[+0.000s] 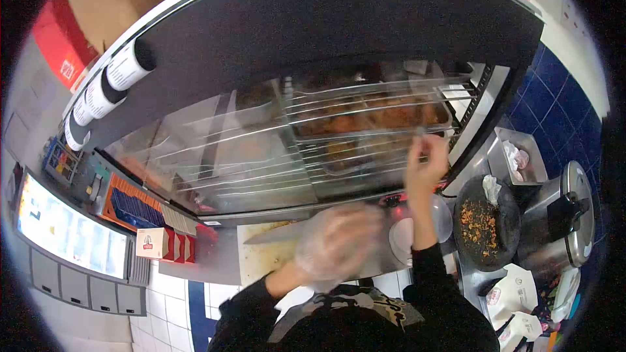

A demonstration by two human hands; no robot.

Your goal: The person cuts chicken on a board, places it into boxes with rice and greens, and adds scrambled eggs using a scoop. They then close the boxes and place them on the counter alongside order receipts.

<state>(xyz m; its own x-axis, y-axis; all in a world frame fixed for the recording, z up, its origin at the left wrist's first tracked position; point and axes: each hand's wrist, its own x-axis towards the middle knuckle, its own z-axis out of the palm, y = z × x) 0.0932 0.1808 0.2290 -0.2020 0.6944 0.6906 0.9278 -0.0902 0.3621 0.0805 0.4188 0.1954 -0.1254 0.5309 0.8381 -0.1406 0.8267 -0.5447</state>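
My right hand [427,160], bare, is raised at the glass front of a food display cabinet [261,203]. Its fingers are curled together against or just before the glass; what they hold, if anything, I cannot make out. Behind the glass, metal trays [450,119] of orange-brown food sit on wire racks. A clear plastic glove covers my left hand [342,238], which is smeared by motion above the counter. Close to it, a knife [277,234] lies on a stained pale cutting board [257,257]. Below my right forearm are clear round bowls or lids [442,218].
To the right, a dark round pan [466,248] holds browned food bits, beside a large metal cooker [551,215] and a steel container [535,150]. Red-and-white boxes [153,243] stand at the left. Paper packets [515,293] lie at the lower right.
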